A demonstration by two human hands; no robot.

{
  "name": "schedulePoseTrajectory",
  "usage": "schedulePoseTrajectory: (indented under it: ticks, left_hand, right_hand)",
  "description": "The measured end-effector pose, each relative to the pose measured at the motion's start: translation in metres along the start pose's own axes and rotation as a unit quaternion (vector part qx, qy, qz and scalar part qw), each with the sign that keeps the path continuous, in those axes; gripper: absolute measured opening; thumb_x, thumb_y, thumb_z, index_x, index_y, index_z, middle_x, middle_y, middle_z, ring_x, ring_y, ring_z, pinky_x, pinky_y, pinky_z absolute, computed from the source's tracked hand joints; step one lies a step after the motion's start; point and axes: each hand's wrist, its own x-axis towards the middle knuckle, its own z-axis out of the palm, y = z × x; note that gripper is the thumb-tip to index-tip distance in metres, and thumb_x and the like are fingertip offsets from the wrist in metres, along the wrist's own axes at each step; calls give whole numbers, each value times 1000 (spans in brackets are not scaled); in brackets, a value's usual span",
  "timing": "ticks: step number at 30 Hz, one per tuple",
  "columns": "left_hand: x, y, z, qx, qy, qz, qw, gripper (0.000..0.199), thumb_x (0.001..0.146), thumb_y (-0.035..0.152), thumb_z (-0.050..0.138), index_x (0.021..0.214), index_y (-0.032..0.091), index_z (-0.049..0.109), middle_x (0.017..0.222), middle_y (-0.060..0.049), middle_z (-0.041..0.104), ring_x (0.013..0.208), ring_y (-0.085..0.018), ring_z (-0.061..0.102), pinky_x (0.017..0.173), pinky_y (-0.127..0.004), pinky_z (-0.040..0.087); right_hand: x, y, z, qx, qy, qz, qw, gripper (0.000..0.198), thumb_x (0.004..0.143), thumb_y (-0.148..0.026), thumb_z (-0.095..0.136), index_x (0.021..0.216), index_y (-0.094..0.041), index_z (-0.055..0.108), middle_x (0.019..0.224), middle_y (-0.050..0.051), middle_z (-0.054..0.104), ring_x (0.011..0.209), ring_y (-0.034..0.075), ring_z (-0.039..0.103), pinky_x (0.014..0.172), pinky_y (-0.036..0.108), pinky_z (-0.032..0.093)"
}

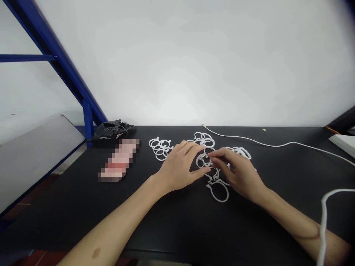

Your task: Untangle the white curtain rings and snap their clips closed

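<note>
Thin white rings, each with a small knob on it, lie in a loose tangle on the black tabletop. My left hand hovers over the left side of this tangle, thumb and fingers spread apart with nothing between them. From the right, my right hand reaches in with thumb and forefinger pinched at the edge of a white ring. Just below the hands lies a single ring. More rings show behind my right hand, and part of the tangle is hidden under both hands.
A separate group of white rings lies to the left. Beyond it are a pixelated pinkish item and a crumpled black plastic bag. A white cable crosses the back right; another hangs before my right forearm. A blue frame stands left.
</note>
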Motion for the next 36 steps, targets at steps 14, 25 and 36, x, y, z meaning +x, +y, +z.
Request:
schedulePoseTrajectory:
  ticks: [14, 25, 36]
  left_hand:
    - [1, 5, -2, -54, -48, -31, 997, 36, 89, 41, 59, 119, 21, 60, 108, -5, 67, 105, -23, 55, 93, -41, 48]
    - [5, -3, -2, 39, 15, -92, 995, 28, 86, 33, 58, 110, 20, 59, 106, -6, 60, 99, -23, 51, 89, -40, 46]
    - [1, -49, -18, 314, 18, -308, 898, 37, 85, 32, 53, 117, 14, 58, 110, -17, 60, 106, -36, 48, 88, -51, 41]
  right_hand:
    - [-1, -6, -2, -8, 12, -20, 1000, 10, 95, -26, 49, 93, -24, 59, 82, 3, 71, 69, 17, 67, 60, 28, 53]
    - [-1, 4, 7, -31, 9, -17, 999, 21, 96, -30, 51, 116, -24, 55, 98, 6, 66, 87, 20, 65, 75, 34, 54]
    - [-1, 12, 12, -158, -22, -57, 986, 5, 87, -20, 60, 82, -20, 62, 100, 10, 56, 92, 25, 53, 82, 44, 49]
